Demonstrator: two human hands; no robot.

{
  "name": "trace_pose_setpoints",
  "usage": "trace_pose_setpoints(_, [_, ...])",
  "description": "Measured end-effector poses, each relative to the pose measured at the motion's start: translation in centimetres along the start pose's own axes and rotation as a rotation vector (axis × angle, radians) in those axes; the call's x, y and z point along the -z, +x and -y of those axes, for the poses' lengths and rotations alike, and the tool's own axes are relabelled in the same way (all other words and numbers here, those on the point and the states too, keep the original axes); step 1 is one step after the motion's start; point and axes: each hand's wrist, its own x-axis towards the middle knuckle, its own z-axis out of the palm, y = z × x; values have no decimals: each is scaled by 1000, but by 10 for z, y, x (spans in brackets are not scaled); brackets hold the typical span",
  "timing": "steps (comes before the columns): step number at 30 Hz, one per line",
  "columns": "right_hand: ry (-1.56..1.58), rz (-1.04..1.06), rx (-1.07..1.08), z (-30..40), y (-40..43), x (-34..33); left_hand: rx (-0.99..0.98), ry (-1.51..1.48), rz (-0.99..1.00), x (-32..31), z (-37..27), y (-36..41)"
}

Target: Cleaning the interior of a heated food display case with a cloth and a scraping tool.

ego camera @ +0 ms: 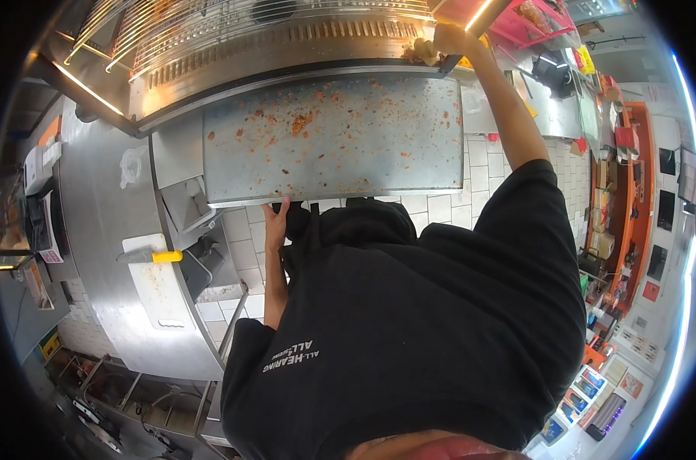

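In front of me a flat sheet-metal tray (pixel 348 138) juts out below a heated display cabinet (pixel 238 69). Orange and brown crumbs (pixel 303 122) are scattered over it, thickest towards the cabinet. My left hand (pixel 276 221) grips the tray's near edge, thumb on top and fingers out of sight underneath. At the cabinet's front right corner my right hand (pixel 454 39) holds a crumpled yellowish cloth (pixel 425 52) against the ledge. Brown debris lies beside the cloth. The right fingers are partly blurred by glare.
Wire racks (pixel 256 17) fill the lit cabinet. On the left steel counter (pixel 100 201) lie a yellow-handled knife (pixel 158 256), a white cutting board (pixel 161 293) and a clear plastic bag (pixel 131 167). A pink crate (pixel 535 23) stands at the upper right.
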Motion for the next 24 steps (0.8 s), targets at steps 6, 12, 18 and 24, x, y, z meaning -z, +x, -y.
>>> trace_pose_setpoints(6, [141,-135,-196,3,-4,-19,-22,35,-37,38,-13,-3])
trace_pose_setpoints(12, [85,-305,-212,32,-3,-45,-50,169,-218,91,7,-4])
trace_pose_setpoints(18, [129,-207,-157,9,0,-40,8,-79,-297,104,33,-2])
trace_pose_setpoints(24, [-7,-368,-229,18,11,-19,21,-96,-349,103,45,-8])
